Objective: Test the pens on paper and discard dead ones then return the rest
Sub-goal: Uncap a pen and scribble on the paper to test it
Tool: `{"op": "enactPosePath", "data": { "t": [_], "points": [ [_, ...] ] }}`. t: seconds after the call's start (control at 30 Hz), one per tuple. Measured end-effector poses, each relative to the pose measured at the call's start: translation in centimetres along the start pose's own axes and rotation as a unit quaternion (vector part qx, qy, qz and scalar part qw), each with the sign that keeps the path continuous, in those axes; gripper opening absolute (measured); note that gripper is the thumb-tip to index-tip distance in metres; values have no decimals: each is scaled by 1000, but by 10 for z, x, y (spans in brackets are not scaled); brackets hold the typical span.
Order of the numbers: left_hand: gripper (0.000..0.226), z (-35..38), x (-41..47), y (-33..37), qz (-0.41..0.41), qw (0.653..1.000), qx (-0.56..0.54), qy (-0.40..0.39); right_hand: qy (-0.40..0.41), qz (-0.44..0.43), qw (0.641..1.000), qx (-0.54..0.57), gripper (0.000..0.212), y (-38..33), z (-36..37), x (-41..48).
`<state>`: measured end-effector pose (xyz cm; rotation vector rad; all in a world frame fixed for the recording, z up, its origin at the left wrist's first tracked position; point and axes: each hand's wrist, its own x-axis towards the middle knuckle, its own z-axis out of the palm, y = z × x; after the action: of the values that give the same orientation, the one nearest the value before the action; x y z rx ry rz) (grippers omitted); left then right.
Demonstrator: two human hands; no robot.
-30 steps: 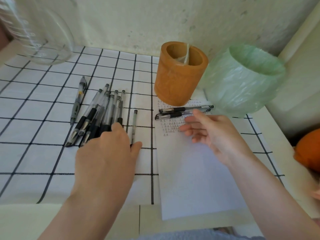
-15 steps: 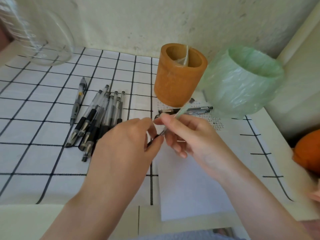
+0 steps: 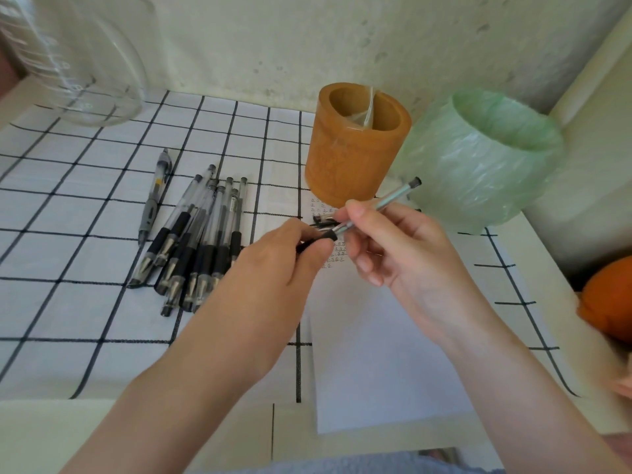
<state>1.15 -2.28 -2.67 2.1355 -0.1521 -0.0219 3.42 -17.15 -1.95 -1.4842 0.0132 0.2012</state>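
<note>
Over the white paper both hands hold one clear pen. My right hand grips its barrel, the black end pointing up toward the bin. My left hand pinches the black cap at its lower end. Several black-grip pens lie in a pile on the checked cloth to the left, and a grey pen lies apart beside them. Two more pens lie on the paper's scribbled top, partly hidden by my fingers. The orange pen holder stands behind.
A bin lined with a green bag stands right of the holder. A clear glass jar sits at the far left corner. An orange object lies off the table's right edge. The wall runs close behind.
My left hand left the pile with one pen and met my right hand over the paper. Both now hold that pen, and the cap end has come away from the barrel slightly.
</note>
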Motion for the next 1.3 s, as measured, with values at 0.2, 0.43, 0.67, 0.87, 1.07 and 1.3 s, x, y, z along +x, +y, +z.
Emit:
{"op": "enactPosePath", "data": {
  "t": [0.2, 0.43, 0.67, 0.87, 1.07, 1.3],
  "points": [
    [25, -3, -3, 3, -14, 1000, 2, 6, -16, -4, 1000, 2, 21, 0, 1, -1],
    [41, -3, -2, 2, -30, 999, 32, 9, 24, -4, 999, 48, 19, -1, -4, 0],
    [27, -2, -4, -10, -28, 983, 161, -79, 125, 15, 990, 69, 16, 2, -22, 9],
    [51, 6, -7, -10, -10, 961, 231, -153, 75, 45, 996, 27, 33, 14, -16, 13],
    [58, 11, -8, -15, 4, 945, 276, -174, 197, -65, 972, -113, 38, 37, -7, 23],
    [59, 14, -8, -19, 10, 950, 263, -169, 236, -150, 939, -201, 41, 54, -5, 28]
  ]
}}
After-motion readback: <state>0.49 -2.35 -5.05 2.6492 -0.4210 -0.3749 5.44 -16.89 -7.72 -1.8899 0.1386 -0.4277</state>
